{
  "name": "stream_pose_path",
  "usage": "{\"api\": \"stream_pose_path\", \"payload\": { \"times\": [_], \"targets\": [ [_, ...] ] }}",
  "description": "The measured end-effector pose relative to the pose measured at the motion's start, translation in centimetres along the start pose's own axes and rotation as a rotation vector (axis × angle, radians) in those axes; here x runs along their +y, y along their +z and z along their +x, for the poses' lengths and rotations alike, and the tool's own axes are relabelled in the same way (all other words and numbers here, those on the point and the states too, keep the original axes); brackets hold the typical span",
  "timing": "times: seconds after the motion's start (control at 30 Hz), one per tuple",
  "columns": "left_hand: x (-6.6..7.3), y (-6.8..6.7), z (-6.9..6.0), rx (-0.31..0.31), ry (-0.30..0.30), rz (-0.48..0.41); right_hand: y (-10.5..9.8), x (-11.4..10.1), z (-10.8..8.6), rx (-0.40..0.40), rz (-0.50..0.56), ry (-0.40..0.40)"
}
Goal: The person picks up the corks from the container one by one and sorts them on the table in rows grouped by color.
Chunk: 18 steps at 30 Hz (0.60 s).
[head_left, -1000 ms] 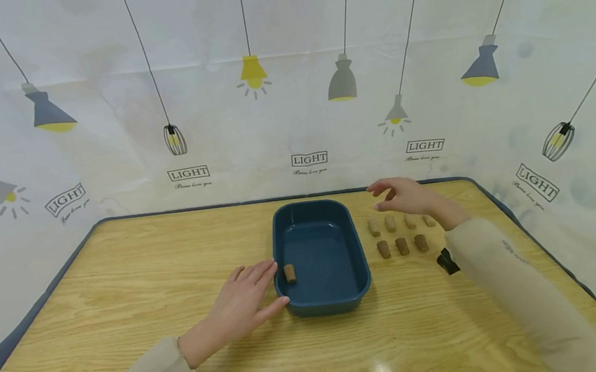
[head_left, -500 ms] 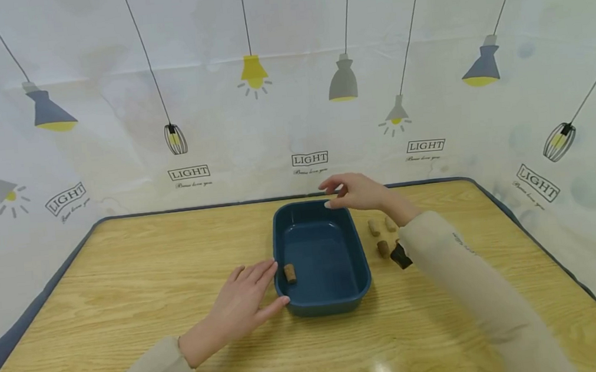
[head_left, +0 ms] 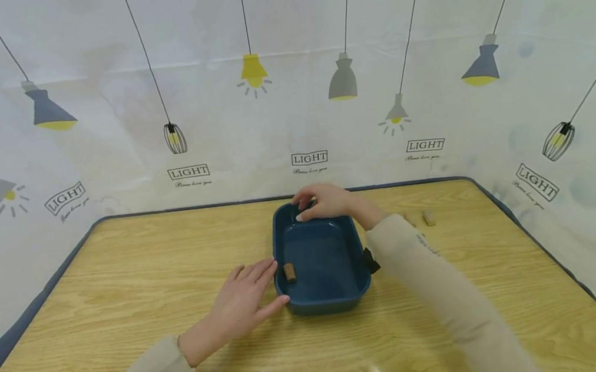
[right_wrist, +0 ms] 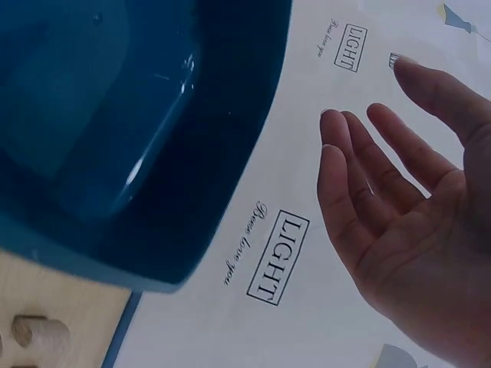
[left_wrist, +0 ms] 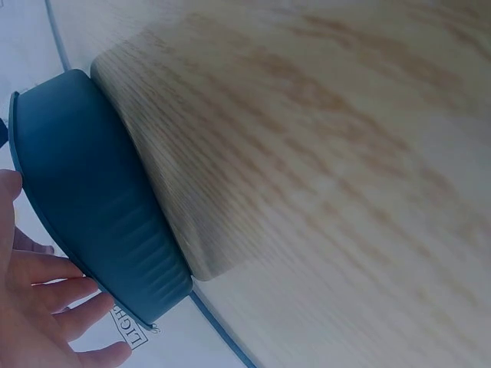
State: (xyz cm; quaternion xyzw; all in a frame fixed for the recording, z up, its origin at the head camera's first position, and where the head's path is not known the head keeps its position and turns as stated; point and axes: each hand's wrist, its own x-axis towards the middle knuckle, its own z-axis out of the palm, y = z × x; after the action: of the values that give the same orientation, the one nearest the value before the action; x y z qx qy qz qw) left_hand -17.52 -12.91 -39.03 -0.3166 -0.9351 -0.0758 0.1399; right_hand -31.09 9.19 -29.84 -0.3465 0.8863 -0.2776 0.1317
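A dark blue plastic basin (head_left: 320,261) stands on the table, with one brown cork (head_left: 289,273) lying in its near left part. My left hand (head_left: 236,303) touches the left rim with fairly straight fingers; in the left wrist view its fingertips and thumb lie along that rim. Over the far end of the basin hovers my right hand (head_left: 323,201), fingers loosely bent. The right wrist view shows nothing in the palm or between the fingers. To the right, a pale cork (head_left: 428,217) is visible past my sleeve, which hides other corks. A cork (right_wrist: 42,335) also appears in the right wrist view.
A pale wood-grain table (head_left: 176,250) spreads around the basin. Behind it and at both sides rises a white cloth backdrop (head_left: 230,139) printed with hanging lamps and the word LIGHT.
My right hand has moved left from above the rows of corks to above the basin's far end, and its sleeve now covers most of them. The left hand has stayed put.
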Motion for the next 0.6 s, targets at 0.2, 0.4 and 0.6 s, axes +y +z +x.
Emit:
{"api": "stream_pose_path", "payload": {
  "times": [0.2, 0.4, 0.6],
  "targets": [
    [0.0, 0.1, 0.0, 0.003, 0.005, 0.003, 1.2, 0.1, 0.7, -0.092, 0.106, 0.096],
    [0.0, 0.1, 0.0, 0.017, 0.014, 0.004, 2.3, 0.6, 1.4, -0.147, 0.178, 0.165],
    [0.0, 0.1, 0.0, 0.014, 0.012, 0.004, 3.4, 1.4, 1.8, -0.201, 0.183, 0.198]
  ]
}}
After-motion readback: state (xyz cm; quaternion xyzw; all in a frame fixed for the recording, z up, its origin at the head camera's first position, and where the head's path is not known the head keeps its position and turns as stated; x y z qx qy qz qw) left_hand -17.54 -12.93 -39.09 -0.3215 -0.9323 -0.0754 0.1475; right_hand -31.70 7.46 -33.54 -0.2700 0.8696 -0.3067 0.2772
